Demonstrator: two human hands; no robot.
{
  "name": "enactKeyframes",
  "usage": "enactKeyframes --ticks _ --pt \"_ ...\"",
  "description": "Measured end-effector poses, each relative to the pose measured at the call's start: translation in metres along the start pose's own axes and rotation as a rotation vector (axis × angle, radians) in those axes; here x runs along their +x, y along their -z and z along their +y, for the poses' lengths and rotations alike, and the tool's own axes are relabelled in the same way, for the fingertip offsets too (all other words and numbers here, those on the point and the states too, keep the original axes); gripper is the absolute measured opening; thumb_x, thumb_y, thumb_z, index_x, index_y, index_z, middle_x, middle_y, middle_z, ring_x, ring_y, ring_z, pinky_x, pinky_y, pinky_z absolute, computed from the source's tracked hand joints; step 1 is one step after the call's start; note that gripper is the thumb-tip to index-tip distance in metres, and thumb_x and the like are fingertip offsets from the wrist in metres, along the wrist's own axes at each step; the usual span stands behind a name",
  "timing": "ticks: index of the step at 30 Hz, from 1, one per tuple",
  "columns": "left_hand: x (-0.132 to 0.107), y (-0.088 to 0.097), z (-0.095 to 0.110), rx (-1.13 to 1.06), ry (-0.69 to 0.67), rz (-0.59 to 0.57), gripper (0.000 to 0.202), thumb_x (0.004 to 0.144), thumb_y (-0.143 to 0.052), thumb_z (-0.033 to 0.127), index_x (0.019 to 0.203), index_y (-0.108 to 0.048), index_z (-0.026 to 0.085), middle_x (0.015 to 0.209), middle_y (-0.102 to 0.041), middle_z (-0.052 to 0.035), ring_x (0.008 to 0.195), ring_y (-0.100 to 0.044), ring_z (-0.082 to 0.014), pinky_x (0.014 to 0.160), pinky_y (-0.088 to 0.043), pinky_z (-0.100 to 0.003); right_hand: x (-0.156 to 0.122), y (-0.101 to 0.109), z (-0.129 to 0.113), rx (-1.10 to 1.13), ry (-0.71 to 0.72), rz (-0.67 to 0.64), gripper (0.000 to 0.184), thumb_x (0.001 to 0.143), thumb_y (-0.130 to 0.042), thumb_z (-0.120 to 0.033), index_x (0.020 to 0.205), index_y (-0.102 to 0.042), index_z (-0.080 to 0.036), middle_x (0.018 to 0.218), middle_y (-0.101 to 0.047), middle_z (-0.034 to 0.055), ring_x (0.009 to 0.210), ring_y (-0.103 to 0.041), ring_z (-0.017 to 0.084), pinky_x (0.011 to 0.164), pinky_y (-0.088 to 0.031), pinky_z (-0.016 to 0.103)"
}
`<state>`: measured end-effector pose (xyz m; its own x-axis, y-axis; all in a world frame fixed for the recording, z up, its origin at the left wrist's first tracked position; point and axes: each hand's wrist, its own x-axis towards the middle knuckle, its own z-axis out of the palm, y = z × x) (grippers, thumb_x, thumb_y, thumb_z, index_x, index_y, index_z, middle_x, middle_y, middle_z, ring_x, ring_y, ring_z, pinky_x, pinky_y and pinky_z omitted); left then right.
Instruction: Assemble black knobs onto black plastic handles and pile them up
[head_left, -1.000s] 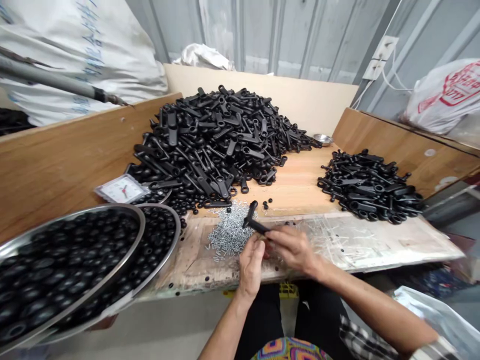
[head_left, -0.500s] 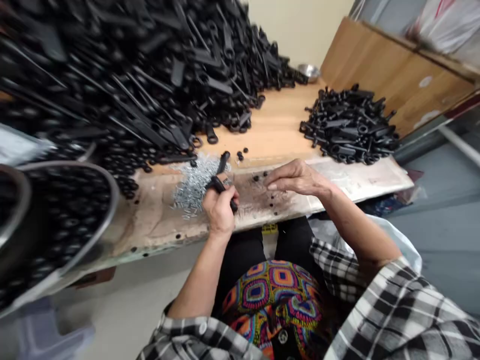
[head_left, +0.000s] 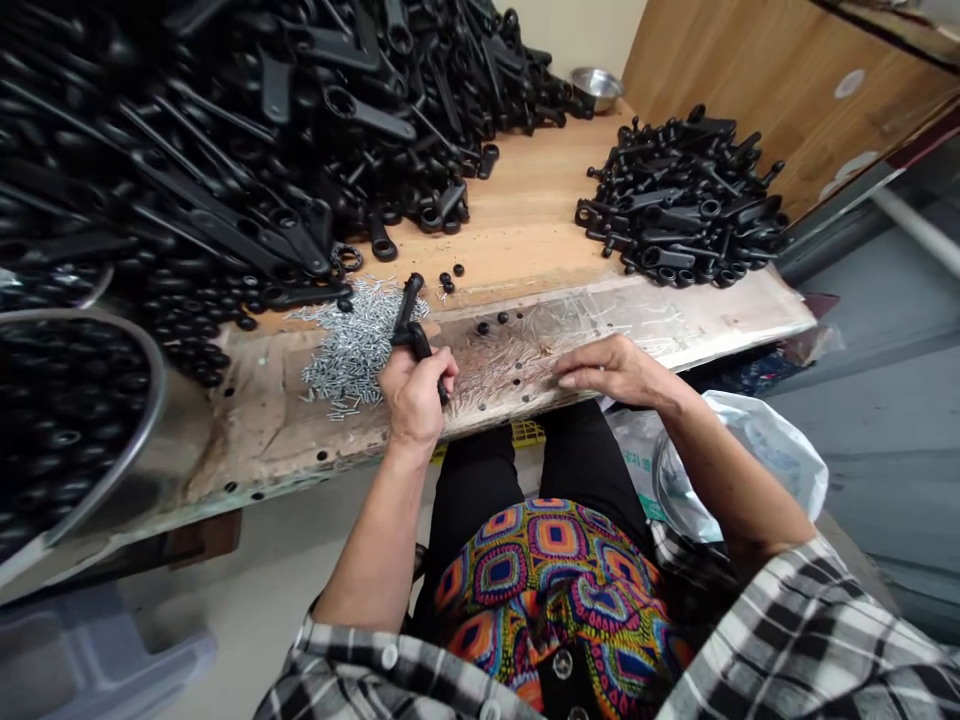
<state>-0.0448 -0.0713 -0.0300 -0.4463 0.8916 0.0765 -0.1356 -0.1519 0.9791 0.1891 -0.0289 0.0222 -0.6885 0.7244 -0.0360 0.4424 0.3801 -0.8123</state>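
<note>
My left hand [head_left: 414,395] is closed around a black plastic crank handle [head_left: 407,318], its arm pointing up and away. Right beside that hand lies a heap of small silver pins [head_left: 349,345] on the worn board. My right hand [head_left: 619,370] is low over the board, fingers stretched forward and thumb just below them, with nothing visible in it. Left of its fingertips are small black caps [head_left: 483,328] and dark holes in the board. More black caps [head_left: 447,280] lie behind the pins.
A large pile of black crank parts [head_left: 300,130] covers the back left. A smaller pile of black handles [head_left: 682,205] sits at right. Metal bowls of black balls [head_left: 154,400] stand at left, a small steel bowl [head_left: 596,88] at the back. A plastic-lined bucket [head_left: 780,440] is below right.
The view has shifted, so the table appears lower-left and higher. My right hand has moved down, toward the board's front edge. My left hand still grips the crank handle.
</note>
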Motion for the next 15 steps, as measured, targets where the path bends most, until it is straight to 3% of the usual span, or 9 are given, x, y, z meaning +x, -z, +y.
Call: enactKeyframes --ticks 3,6,10,13,15 --pt "0.000 0.001 -0.004 0.009 0.000 -0.017 0.014 0.067 -0.054 0.027 0.066 -0.047 0.015 0.052 -0.050 0.0044 0.037 -0.040 -0.0054 0.036 -0.029 -0.017 0.030 -0.001 0.018 -0.074 0.010 0.225 0.019 0.074 -0.057 -0.024 0.086 -0.069 -0.015 0.084 -0.068 0.0018 0.081 -0.061 0.017 0.076 -0.045 0.026" --pt "-0.001 0.000 -0.006 0.126 -0.068 -0.008 0.015 0.070 -0.055 0.029 0.076 -0.054 0.015 0.056 -0.053 0.0031 0.042 -0.045 -0.0072 0.041 -0.035 -0.019 0.062 0.000 0.033 -0.124 0.016 0.362 0.020 0.074 -0.054 -0.025 0.085 -0.069 -0.015 0.081 -0.068 0.0021 0.079 -0.061 0.018 0.074 -0.045 0.028" --pt "-0.016 -0.005 0.001 0.484 -0.367 0.006 0.026 0.075 -0.050 0.027 0.097 -0.057 0.015 0.074 -0.061 -0.0040 0.061 -0.056 -0.0129 0.060 -0.045 -0.025 0.088 0.004 0.039 -0.186 -0.007 0.404 0.023 0.072 -0.057 -0.030 0.088 -0.069 -0.017 0.085 -0.068 0.0046 0.082 -0.061 0.022 0.077 -0.045 0.035" --pt "-0.025 -0.008 0.007 0.668 -0.591 -0.098 0.037 0.074 -0.047 0.023 0.109 -0.053 0.011 0.082 -0.063 -0.0089 0.072 -0.060 -0.0181 0.069 -0.047 -0.030 0.104 0.010 0.042 -0.260 -0.052 0.432 0.024 0.070 -0.062 -0.034 0.089 -0.070 -0.021 0.088 -0.068 0.0082 0.085 -0.061 0.024 0.078 -0.044 0.037" --pt "-0.027 -0.005 0.011 0.753 -0.683 -0.182 0.037 0.075 -0.047 0.026 0.107 -0.054 0.010 0.084 -0.064 -0.0104 0.081 -0.060 -0.0206 0.076 -0.046 -0.032 0.118 0.010 0.042 -0.332 -0.076 0.427 0.023 0.069 -0.065 -0.034 0.089 -0.070 -0.025 0.088 -0.068 0.0109 0.084 -0.062 0.023 0.073 -0.044 0.036"
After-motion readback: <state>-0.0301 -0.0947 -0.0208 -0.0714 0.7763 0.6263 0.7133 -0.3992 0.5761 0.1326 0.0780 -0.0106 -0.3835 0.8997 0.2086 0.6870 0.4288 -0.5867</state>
